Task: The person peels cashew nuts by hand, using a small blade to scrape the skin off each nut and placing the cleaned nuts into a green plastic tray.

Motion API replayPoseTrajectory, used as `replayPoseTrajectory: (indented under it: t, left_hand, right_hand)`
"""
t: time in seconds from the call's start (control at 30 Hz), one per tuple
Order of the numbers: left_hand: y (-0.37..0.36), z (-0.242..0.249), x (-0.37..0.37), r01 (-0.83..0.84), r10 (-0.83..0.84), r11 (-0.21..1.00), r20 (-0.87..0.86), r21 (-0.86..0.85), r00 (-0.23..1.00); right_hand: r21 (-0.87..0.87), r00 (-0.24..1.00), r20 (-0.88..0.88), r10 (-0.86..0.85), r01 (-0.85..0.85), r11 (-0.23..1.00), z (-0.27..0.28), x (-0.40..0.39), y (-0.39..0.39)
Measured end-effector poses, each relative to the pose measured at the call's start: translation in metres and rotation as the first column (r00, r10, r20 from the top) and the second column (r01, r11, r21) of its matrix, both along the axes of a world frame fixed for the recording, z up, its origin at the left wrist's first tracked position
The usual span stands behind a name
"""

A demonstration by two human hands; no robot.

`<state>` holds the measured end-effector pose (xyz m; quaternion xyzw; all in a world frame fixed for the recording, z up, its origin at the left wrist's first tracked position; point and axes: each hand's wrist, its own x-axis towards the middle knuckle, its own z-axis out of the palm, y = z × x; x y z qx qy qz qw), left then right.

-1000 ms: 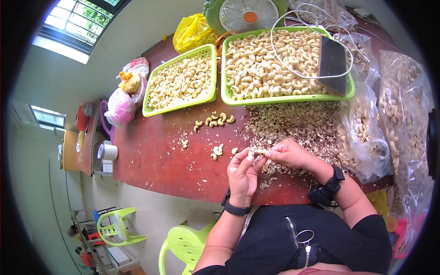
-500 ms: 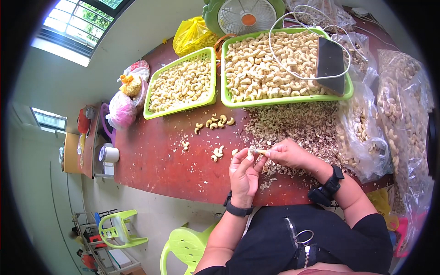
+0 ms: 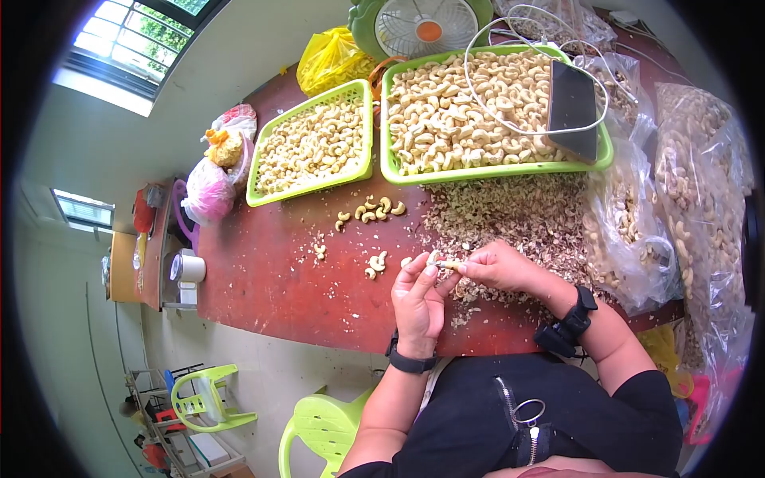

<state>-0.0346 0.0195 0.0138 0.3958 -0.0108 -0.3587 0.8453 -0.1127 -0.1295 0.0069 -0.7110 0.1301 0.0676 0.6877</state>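
Observation:
Near the table's front edge, my left hand (image 3: 419, 307) pinches a cashew nut (image 3: 433, 258) between thumb and fingers. My right hand (image 3: 498, 267) is closed around a small knife with a yellowish handle (image 3: 452, 264); its tip meets the nut, and much of the blade is hard to make out. Just left of my hands lie a few loose cashews (image 3: 377, 262), with another group of cashews (image 3: 371, 209) farther back. A heap of cashew skin flakes (image 3: 510, 219) spreads behind and under my right hand.
Two green baskets of cashews stand behind, a smaller one (image 3: 370, 151) and a larger one (image 3: 478, 174). A phone (image 3: 572, 111) with a white cable rests on the larger. Plastic bags of cashews (image 3: 693, 183) line the right side; a fan (image 3: 422, 28) stands at the back.
Both hands stay together at the nut, with only small finger movements; the knife tip and nut have shifted slightly. The whole view has moved a little.

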Motion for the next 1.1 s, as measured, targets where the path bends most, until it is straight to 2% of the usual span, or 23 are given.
replayPoseTrajectory:
  t: [0.1,0.23,0.3,0.33,0.47,0.57,0.67,0.83,0.97,1.1]
  left_hand:
    - [-0.0005,0.002,-0.0031,-0.022,0.022,1.0,-0.007,0.006,1.0]
    - [-0.0022,0.0012,-0.0067,-0.044,0.044,0.999,-0.006,0.009,0.999]
    - [-0.004,0.0003,-0.0093,-0.069,0.068,0.996,-0.023,-0.057,0.997]
    - [-0.0048,-0.0006,-0.0106,-0.067,0.067,0.996,-0.017,-0.053,0.998]
    - [-0.0067,0.0014,-0.0085,-0.083,0.081,0.996,-0.048,-0.036,0.996]
    - [-0.0055,0.0026,-0.0056,-0.065,0.064,0.998,-0.053,-0.009,0.997]
    - [-0.0058,0.0026,-0.0049,-0.052,0.051,0.999,-0.034,-0.006,0.998]
    - [-0.0038,-0.0008,-0.0045,-0.053,0.053,0.999,0.016,-0.005,0.998]
    - [-0.0049,-0.0019,-0.0078,-0.065,0.066,0.997,0.033,-0.049,0.997]
    - [-0.0045,-0.003,-0.0058,-0.067,0.064,0.996,-0.05,-0.051,0.997]
  right_hand:
    - [-0.093,1.0,0.02,0.013,-0.011,0.996,0.0001,0.0008,-0.001]
    - [-0.073,1.0,-0.003,0.0,0.0,0.997,-0.0032,0.0008,-0.0014]
    - [0.043,0.997,-0.021,-0.08,0.081,0.996,-0.0047,0.0008,-0.0002]
    - [0.044,0.997,-0.028,-0.071,0.072,0.996,-0.0056,0.0005,-0.0018]
    - [0.041,0.997,-0.005,-0.08,0.08,0.996,-0.0052,0.0002,-0.0017]
    - [-0.043,0.999,0.004,-0.042,0.043,0.998,-0.0052,0.0005,-0.0014]
    - [-0.025,0.998,-0.002,-0.059,0.059,0.998,-0.0033,0.0005,-0.0002]
    - [-0.103,1.0,-0.005,-0.008,0.008,0.995,-0.0028,0.001,-0.0022]
    - [-0.047,0.998,-0.001,-0.063,0.063,0.997,-0.0062,0.0015,-0.0014]
    - [-0.081,0.998,-0.01,-0.057,0.056,0.995,-0.0063,0.0015,-0.0025]
